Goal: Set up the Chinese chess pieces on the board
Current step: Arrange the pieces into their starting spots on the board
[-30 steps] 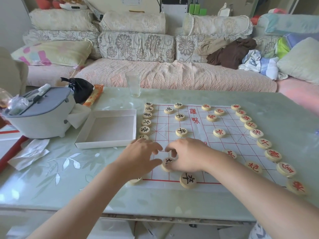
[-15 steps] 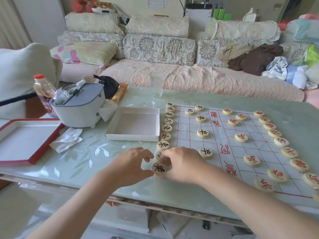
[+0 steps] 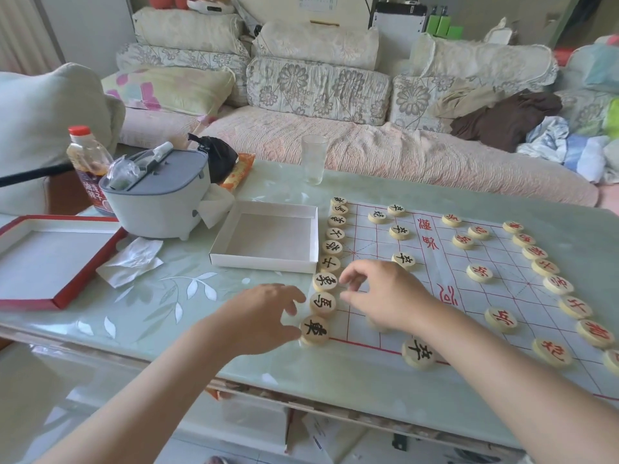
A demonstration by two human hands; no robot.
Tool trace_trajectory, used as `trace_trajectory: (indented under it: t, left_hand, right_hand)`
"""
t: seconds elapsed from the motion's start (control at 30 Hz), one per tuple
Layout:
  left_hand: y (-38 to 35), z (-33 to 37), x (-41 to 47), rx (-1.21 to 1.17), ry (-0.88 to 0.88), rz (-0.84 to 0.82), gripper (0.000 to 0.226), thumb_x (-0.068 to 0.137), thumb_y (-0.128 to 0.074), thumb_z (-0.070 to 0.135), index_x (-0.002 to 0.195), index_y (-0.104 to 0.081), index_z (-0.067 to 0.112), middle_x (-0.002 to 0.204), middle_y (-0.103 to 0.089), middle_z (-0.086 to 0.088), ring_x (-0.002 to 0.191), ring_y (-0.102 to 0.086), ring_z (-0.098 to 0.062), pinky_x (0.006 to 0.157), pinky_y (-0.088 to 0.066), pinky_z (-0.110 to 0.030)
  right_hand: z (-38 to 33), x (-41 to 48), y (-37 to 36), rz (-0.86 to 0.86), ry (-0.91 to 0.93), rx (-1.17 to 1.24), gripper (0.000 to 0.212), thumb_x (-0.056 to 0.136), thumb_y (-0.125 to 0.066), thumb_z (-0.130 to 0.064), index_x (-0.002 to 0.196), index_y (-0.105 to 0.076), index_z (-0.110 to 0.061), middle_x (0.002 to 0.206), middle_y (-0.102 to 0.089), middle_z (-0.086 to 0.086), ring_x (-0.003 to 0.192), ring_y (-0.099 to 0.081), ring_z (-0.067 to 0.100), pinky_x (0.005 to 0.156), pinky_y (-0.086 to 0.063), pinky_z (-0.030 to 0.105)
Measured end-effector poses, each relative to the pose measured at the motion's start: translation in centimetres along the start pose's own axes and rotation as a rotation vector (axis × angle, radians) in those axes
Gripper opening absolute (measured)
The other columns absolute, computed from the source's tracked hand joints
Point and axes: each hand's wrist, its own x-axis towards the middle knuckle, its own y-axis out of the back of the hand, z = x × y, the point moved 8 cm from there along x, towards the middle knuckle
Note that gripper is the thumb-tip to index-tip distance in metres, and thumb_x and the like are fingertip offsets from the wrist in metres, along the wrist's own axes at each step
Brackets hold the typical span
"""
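A white paper board (image 3: 445,262) with red lines lies on the table. Black-lettered round wooden pieces stand in a column down its left edge, ending in the nearest one (image 3: 315,330). Red-lettered pieces (image 3: 557,284) line its right edge, and several more stand inside the grid. My left hand (image 3: 261,316) hovers just left of the nearest black pieces, its fingers loosely curled, a fingertip close to the piece (image 3: 323,303) above. My right hand (image 3: 385,296) is over the board's near left part, fingers relaxed and holding nothing. A black piece (image 3: 418,353) sits on the near border.
An open white box (image 3: 268,241) lies left of the board. Further left are a grey-lidded white container (image 3: 157,199), crumpled tissue (image 3: 132,261) and a red-edged lid (image 3: 47,259). A glass (image 3: 313,159) stands at the table's far edge, before a sofa.
Both hands have let go of the nearest black piece, which now stands at the column's bottom. The hands have drawn slightly apart. The camera swung left.
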Motion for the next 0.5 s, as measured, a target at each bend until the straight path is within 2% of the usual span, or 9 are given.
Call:
trace_trajectory:
  t: [0.07, 0.2, 0.37, 0.5]
  left_hand:
    - [0.4, -0.2, 0.5, -0.004, 0.019, 0.044, 0.040, 0.088, -0.061, 0.039, 0.126, -0.051, 0.033, 0.110, -0.057, 0.020, 0.094, -0.052, -0.007, 0.084, -0.046, -0.025]
    - [0.6, 0.3, 1.9, -0.027, 0.036, 0.101, 0.033, 0.090, -0.058, 0.039, 0.123, -0.056, 0.032, 0.111, -0.059, 0.017, 0.095, -0.056, -0.009, 0.082, -0.045, -0.026]
    - [0.0, 0.7, 3.2, -0.006, 0.039, 0.116, 0.031, 0.087, -0.061, 0.041, 0.118, -0.061, 0.035, 0.108, -0.062, 0.018, 0.086, -0.050, -0.005, 0.075, -0.041, -0.022]
    - [0.0, 0.7, 3.4, -0.010, 0.019, 0.122, 0.032, 0.088, -0.061, 0.040, 0.119, -0.059, 0.033, 0.107, -0.061, 0.017, 0.085, -0.050, -0.005, 0.076, -0.043, -0.022]
  right_hand:
    - [0.7, 0.5, -0.2, -0.015, -0.013, -0.040, 0.019, 0.085, -0.069, -0.035, 0.104, -0.064, -0.038, 0.097, -0.067, -0.021, 0.088, -0.059, 0.004, 0.068, -0.041, 0.019]
    - [0.3, 0.6, -2.0, -0.061, 0.019, -0.073, 0.028, 0.085, -0.068, -0.047, 0.113, -0.065, -0.042, 0.106, -0.065, -0.021, 0.095, -0.058, 0.006, 0.079, -0.046, 0.027]
    - [-0.6, 0.8, -3.0, -0.019, 0.085, -0.124, 0.033, 0.085, -0.066, -0.054, 0.116, -0.065, -0.041, 0.110, -0.066, -0.019, 0.100, -0.059, 0.008, 0.074, -0.039, 0.027]
    - [-0.5, 0.8, -3.1, -0.041, 0.091, -0.120, 0.033, 0.085, -0.064, -0.054, 0.115, -0.064, -0.041, 0.109, -0.066, -0.019, 0.101, -0.060, 0.008, 0.076, -0.041, 0.028]
